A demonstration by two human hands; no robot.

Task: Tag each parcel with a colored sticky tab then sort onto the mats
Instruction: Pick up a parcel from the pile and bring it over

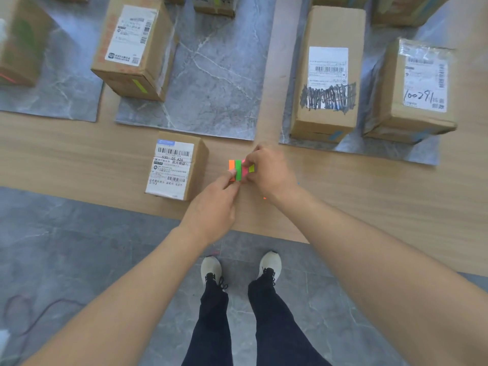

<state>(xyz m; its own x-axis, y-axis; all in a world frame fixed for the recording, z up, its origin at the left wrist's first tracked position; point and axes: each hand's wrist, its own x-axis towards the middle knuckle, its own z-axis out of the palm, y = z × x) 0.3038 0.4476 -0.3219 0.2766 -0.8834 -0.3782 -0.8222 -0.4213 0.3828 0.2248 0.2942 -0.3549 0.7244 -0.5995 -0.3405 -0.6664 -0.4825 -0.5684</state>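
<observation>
A small pad of sticky tabs (238, 170) with orange, green, pink and yellow strips hangs above the wooden table's front part. My left hand (211, 207) pinches its near left edge. My right hand (272, 170) pinches the pad's right side at the pink and yellow strips. Just left of the pad, a small cardboard parcel (177, 166) with a white label stands on bare wood, no tab visible on it. A parcel with a green tab (136, 47) stands on the middle grey mat (211, 96). Two parcels with blue tabs (328, 75) (416, 91) stand on the right mat (396, 151).
A left mat (66, 101) carries another parcel (21, 40) with green and pink marks. More boxes line the far edge. The wooden table (369, 196) ends close to my shoes on the grey tiled floor. A cable lies on the floor at lower left.
</observation>
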